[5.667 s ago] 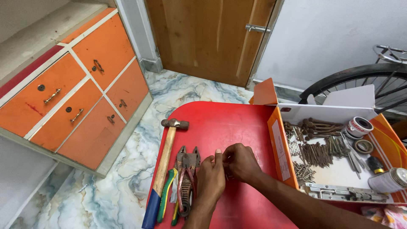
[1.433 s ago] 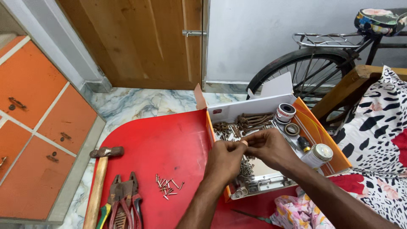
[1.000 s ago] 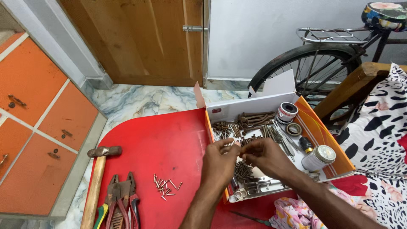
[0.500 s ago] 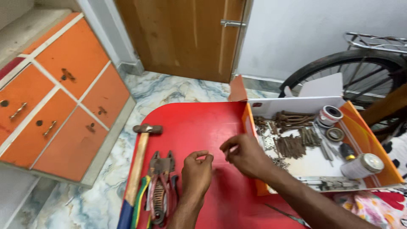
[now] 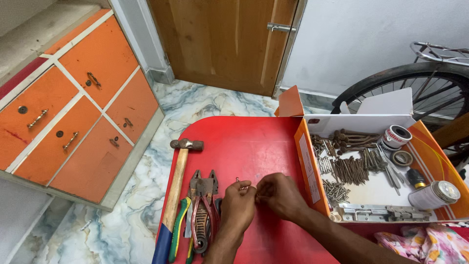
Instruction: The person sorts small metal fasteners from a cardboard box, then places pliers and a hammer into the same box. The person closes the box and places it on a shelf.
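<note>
Along the left edge of the red table (image 5: 244, 142) lies a hammer (image 5: 177, 195) with a wooden handle, its head pointing away from the person. Just beside it to the right rest rusty pliers (image 5: 202, 208), stacked together. Next comes the left hand (image 5: 238, 208), fingers curled and pinched on a few small nails (image 5: 242, 186) low over the middle of the table. The right hand (image 5: 277, 194) meets it fingertip to fingertip, also pinched shut; whether it grips a nail I cannot tell. At the right edge sits an open orange box (image 5: 307, 161) holding heaps of rusty nails and screws (image 5: 349, 168), tape rolls and a small tin.
</note>
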